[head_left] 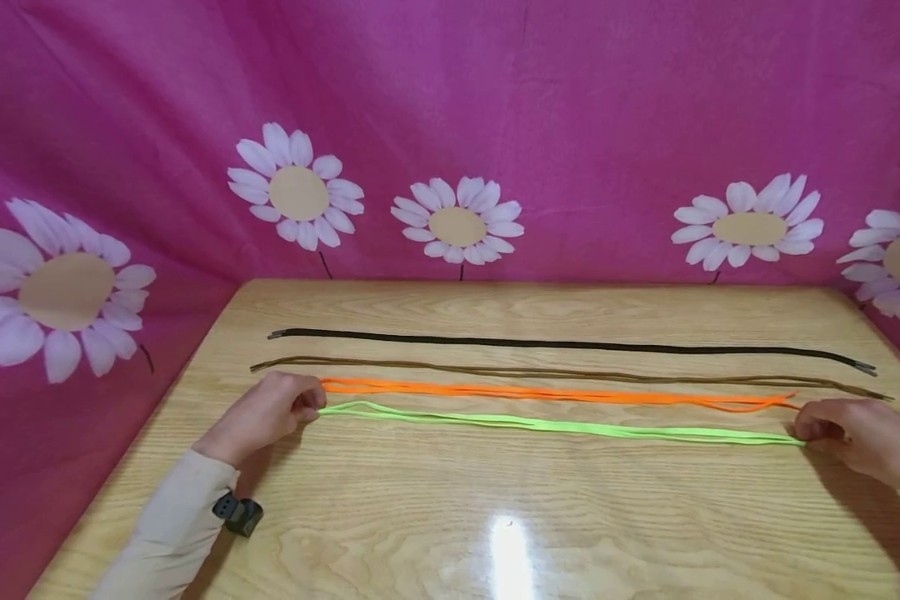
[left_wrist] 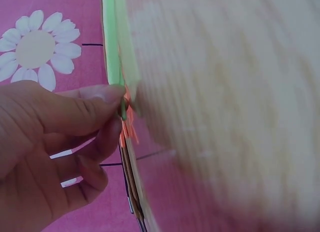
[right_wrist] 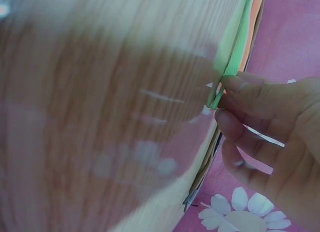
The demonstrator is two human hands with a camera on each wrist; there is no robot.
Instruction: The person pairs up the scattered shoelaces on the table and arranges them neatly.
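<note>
A neon green shoelace (head_left: 540, 425), doubled into strands, stretches across the table nearest the person. My left hand (head_left: 270, 415) pinches its left end between thumb and finger; the left wrist view shows that green end (left_wrist: 114, 51) at the fingertips. At the opposite end my right hand (head_left: 870, 437) pinches the lace, and its green tip (right_wrist: 217, 99) pokes out below the thumb in the right wrist view. Just behind lies an orange shoelace (head_left: 532, 394), its ends close to both hands and partly hidden by them.
Farther back, a brown shoelace (head_left: 525, 372) and a black shoelace (head_left: 540, 343) lie roughly parallel to the others. All are on a wooden table (head_left: 390, 517). A magenta cloth (head_left: 570, 100) with white flowers hangs behind and beside it.
</note>
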